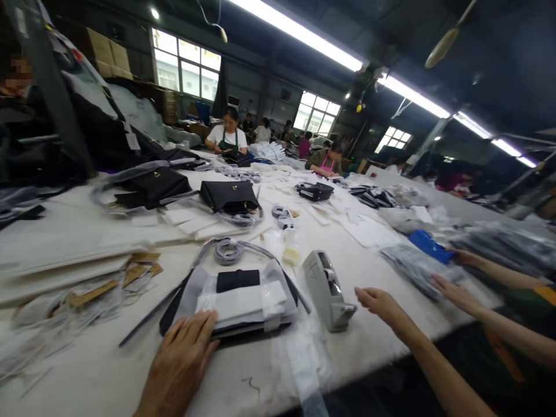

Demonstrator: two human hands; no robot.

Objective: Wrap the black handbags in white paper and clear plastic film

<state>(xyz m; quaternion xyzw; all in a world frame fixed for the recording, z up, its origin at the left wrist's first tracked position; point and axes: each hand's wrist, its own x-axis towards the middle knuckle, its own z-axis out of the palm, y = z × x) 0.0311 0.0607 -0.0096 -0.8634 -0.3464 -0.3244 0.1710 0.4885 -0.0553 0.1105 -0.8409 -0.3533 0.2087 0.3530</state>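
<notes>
My left hand [185, 353] lies on the lower left edge of a black bag [174, 307], fingers stretched out and palm down. The bag lies flat, with a white wrap [247, 302] and clear tape across it, a small black piece [238, 280] above the wrap and a coiled, covered strap [229, 251] at its top. To the bag's right stands a grey tape dispenser [324, 289]. Just right of the dispenser, apart from it, my right hand [380, 307] hangs with its fingers drawn together; anything between the fingertips is too small to tell.
Beside me at right, a person's hands [456, 295] touch a plastic-wrapped item [417, 269] near a blue object [430, 246]. Tags and cords [99, 295] lie at left. Black bags [228, 197] stand farther back on the white table [347, 370], where more people sit.
</notes>
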